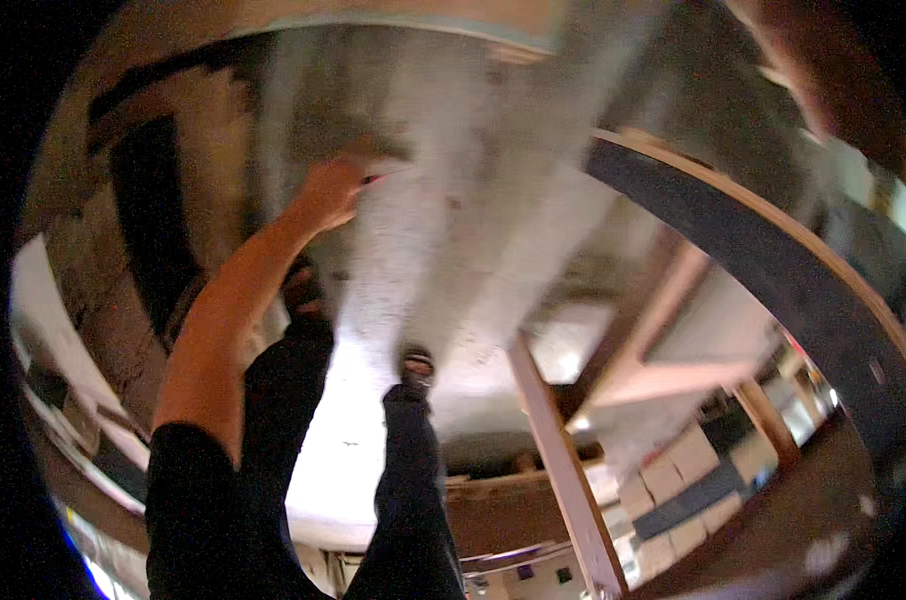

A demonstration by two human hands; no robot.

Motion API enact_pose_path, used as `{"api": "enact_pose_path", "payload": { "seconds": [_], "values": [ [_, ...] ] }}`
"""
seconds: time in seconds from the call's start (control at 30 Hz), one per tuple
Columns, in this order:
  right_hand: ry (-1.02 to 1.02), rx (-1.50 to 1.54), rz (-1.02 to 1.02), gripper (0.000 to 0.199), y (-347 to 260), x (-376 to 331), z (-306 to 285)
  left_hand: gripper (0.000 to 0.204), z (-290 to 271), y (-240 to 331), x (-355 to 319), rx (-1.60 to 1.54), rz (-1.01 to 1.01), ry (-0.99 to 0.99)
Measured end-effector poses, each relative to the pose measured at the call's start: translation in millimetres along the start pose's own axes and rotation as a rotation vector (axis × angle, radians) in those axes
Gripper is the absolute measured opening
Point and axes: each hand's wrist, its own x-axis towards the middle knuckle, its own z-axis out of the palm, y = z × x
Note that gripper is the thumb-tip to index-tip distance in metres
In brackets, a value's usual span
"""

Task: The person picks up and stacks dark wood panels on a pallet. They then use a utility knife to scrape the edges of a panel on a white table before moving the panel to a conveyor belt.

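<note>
My left hand [335,192] reaches out ahead over the grey floor [453,230], the bare forearm coming from a black sleeve. Its fingers are curled closed. A small dark and reddish thing [373,179] shows at the fingertips, too smeared by motion to name. My right hand is out of view.
To the right stands a bench or table [743,220] with a dark edge band and a wooden rim. A wooden leg [563,460] rises below it. Stacked boxes [678,470] sit at lower right. Brown upright shapes [213,150] blur at left. My shoe [417,366] rests on the floor.
</note>
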Motion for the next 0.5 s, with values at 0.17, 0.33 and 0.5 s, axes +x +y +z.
{"api": "enact_pose_path", "payload": {
  "seconds": [0.17,0.33,0.5],
  "values": [
    [0.092,0.059,0.028,0.068,1.6,-18.8,-45.3,0.050,-73.1,109.2,-134.5,-0.752,-0.276,0.106],
    [0.138,0.091,-0.051,0.067,18.0,-19.5,-50.2,0.049,28.6,146.6,-300.9,-1.729,-0.618,0.050],
    [0.205,0.093,-0.008,0.071,20.0,-39.1,-66.3,0.064,-115.8,227.4,-374.9,-1.621,-0.600,0.398]
  ]
}}
